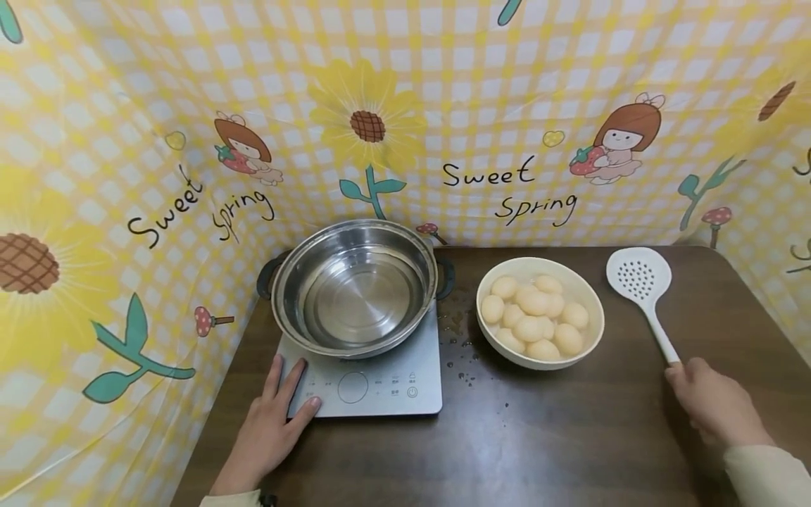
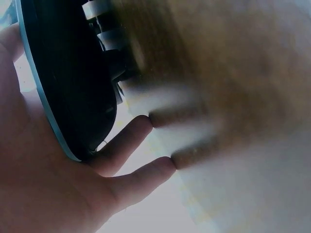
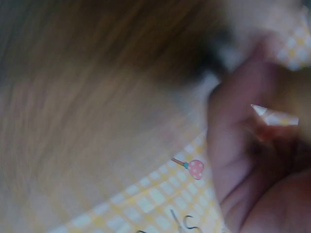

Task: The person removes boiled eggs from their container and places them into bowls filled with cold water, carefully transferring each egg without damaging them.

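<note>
My left hand (image 1: 269, 422) rests at the front left corner of a silver induction cooker (image 1: 380, 394), its fingers spread along the edge. In the left wrist view the cooker's dark underside (image 2: 68, 73) shows beside that hand, with two fingertips touching the tabletop. A steel pot (image 1: 361, 296) with black side handles stands on the cooker, and clear liquid seems to lie inside. My right hand (image 1: 719, 405) grips the handle end of a white skimmer (image 1: 640, 274) with a perforated head. Left of the skimmer, a cream bowl (image 1: 595, 331) holds several pale brown eggs (image 1: 532, 303) in water.
The brown wooden table (image 1: 538, 436) carries water drops (image 1: 459, 362) between cooker and bowl. A yellow checked cloth (image 1: 494, 105) with flowers and cartoon figures hangs close behind the table and along the left. The right wrist view is mostly blurred.
</note>
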Available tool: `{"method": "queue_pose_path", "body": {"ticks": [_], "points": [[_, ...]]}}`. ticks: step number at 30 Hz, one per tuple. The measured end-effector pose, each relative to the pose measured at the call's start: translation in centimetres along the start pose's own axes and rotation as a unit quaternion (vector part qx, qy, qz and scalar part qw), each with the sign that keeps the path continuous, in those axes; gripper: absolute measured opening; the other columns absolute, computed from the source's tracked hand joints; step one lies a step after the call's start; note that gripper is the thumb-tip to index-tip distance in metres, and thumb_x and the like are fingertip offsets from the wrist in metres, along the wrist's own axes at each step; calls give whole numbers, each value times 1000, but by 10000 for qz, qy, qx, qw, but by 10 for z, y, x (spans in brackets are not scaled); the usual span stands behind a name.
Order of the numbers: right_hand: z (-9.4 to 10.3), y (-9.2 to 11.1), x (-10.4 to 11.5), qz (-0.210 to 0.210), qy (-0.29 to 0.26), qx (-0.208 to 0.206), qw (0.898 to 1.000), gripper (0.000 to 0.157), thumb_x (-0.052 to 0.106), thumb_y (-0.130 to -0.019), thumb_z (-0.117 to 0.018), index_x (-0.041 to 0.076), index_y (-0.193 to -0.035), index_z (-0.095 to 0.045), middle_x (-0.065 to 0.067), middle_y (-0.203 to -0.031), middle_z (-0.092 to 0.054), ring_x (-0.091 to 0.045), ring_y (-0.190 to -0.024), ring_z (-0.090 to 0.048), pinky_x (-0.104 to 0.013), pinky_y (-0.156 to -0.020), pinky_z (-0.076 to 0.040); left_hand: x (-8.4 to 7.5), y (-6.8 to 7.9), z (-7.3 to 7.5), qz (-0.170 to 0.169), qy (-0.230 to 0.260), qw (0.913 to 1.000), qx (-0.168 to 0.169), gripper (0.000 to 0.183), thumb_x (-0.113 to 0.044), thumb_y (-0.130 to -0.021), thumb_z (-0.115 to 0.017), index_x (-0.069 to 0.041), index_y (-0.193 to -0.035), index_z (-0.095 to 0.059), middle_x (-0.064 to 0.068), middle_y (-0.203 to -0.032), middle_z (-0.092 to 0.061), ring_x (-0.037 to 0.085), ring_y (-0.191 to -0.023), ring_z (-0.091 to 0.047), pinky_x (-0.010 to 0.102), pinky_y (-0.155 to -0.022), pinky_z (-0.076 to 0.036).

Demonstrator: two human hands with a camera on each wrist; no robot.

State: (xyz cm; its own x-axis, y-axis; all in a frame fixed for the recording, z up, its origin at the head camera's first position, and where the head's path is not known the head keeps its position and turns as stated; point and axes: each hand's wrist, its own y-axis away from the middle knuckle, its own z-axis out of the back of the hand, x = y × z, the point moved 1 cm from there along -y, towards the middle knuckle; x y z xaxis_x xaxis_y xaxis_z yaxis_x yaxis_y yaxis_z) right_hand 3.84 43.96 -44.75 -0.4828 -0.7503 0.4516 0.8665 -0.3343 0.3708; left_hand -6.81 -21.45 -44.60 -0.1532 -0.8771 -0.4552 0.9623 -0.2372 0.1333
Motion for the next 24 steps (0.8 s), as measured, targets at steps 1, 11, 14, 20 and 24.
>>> {"method": "queue_pose_path", "body": {"ticks": [1,11,14,20,24], "points": [[0,-4,0,15,259,133,9996,57,52,-107,-27,1,-99,-49,-8,-68,-52,-26,-57,-54,-42,-49,-43,1,-2,-1,10,-7,10000,9,75,-57,-103,-47,-14,-161,-27,21,-167,1,68,-120,-41,74,-88,-38],[15,-42,8,309,969,282,9944,60,56,-107,-25,4,-95,-52,-11,-72,-57,-30,-66,-57,-45,-55,-42,-8,-31,-7,-4,123,9999,-45,77,-61,-103,-44,-16,-162,-26,20,-167,1,64,-127,-36,73,-92,-36],[16,-48,10,510,930,82,9943,58,55,-107,-27,5,-91,-51,-10,-69,-57,-30,-65,-56,-45,-53,-42,-10,-33,-5,-26,94,9999,-58,78,-59,-103,-47,-13,-162,-26,23,-166,1,63,-131,-32,74,-95,-34],[9,-47,12,469,926,-117,9945,60,58,-106,-27,7,-83,-50,-5,-63,-53,-28,-60,-54,-43,-50,-40,-10,-22,7,-164,237,9996,55,77,-56,-103,-49,-14,-163,-23,26,-165,-4,60,-139,-21,78,-98,-25],[12,-43,26,462,1108,-252,9924,57,53,-106,-39,8,-75,-50,-11,-64,-56,-34,-61,-57,-49,-49,-42,-22,-16,23,-578,362,9971,-341,73,-47,-104,-54,-15,-162,-25,26,-164,-12,58,-139,-25,77,-99,-25]]}}
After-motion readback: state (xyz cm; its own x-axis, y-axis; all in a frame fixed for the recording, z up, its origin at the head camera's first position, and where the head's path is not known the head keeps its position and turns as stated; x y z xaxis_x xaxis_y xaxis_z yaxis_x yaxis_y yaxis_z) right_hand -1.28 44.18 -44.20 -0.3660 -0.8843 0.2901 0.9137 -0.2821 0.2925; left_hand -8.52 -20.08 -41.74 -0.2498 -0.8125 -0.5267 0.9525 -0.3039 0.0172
